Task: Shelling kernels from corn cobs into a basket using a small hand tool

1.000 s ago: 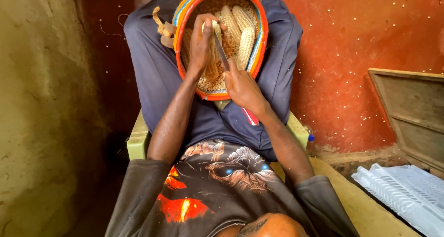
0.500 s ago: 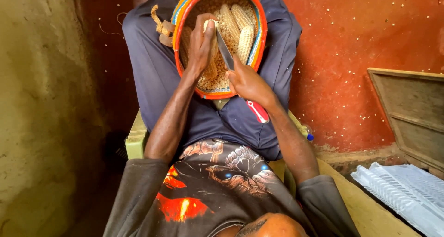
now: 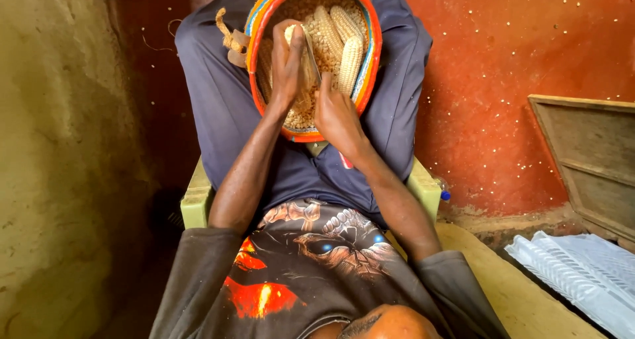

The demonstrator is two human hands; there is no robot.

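left hand [image 3: 288, 64] clenched around corn cob [image 3: 293, 35], right hand [image 3: 336, 111] grasping knife [image 3: 312, 54], woven basket [image 3: 370, 61] on lap, more cobs [image 3: 349, 61] far right inside

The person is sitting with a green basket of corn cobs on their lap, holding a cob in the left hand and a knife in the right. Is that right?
Almost. The basket is not green: its rim is orange with blue and pale stripes, as the head view shows. The rest holds: it sits on the lap with corn cobs inside, the left hand grips a cob, and the right hand holds a knife.
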